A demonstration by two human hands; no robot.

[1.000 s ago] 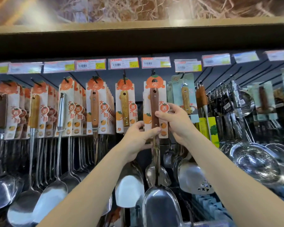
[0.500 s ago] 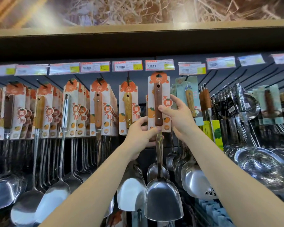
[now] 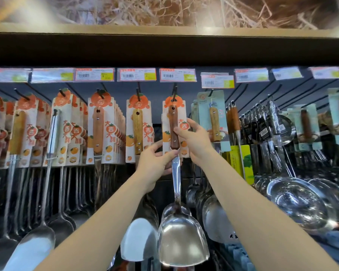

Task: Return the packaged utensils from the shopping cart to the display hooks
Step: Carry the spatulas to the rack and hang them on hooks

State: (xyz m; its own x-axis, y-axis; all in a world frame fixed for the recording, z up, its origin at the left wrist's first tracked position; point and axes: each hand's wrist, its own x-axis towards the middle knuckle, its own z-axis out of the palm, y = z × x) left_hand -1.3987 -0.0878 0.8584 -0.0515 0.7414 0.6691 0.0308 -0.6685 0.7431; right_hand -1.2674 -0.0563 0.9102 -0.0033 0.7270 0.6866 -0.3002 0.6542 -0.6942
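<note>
1. The spatula [image 3: 173, 124], tied to its orange card [image 3: 184, 127], hangs in line with the hook [image 3: 175, 91]. The hook's tip shows in front of the card's top edge. I cannot tell whether the hole is pushed fully on.
2. The right hand [image 3: 197, 142] pinches card and wooden handle together, thumb in front and fingers behind. The left hand [image 3: 155, 164] pinches the handle's lower end, where the steel neck begins, with its fingers curled in.
3. My reading is that the step in hand is seating this piece, and that it is close to done.
4. Letting go before the hole has passed the hook's tip is a risk. The heavy blade [image 3: 182, 243] would then likely drag the card off and drop onto the ware below.
5. A downward tug or twist from the left hand could tear the thin card at its hole, since that hole carries all the steel.
6. The blade hangs free, just in front of the next blade [image 3: 138, 239]. An abrupt release could set it swinging into that one.
7. The left knuckles sit close to the neighbouring card [image 3: 138, 130], so a careless withdrawal might jostle it on its hook.
8. The cart is not in view, so I cannot tell how much remains.
</note>
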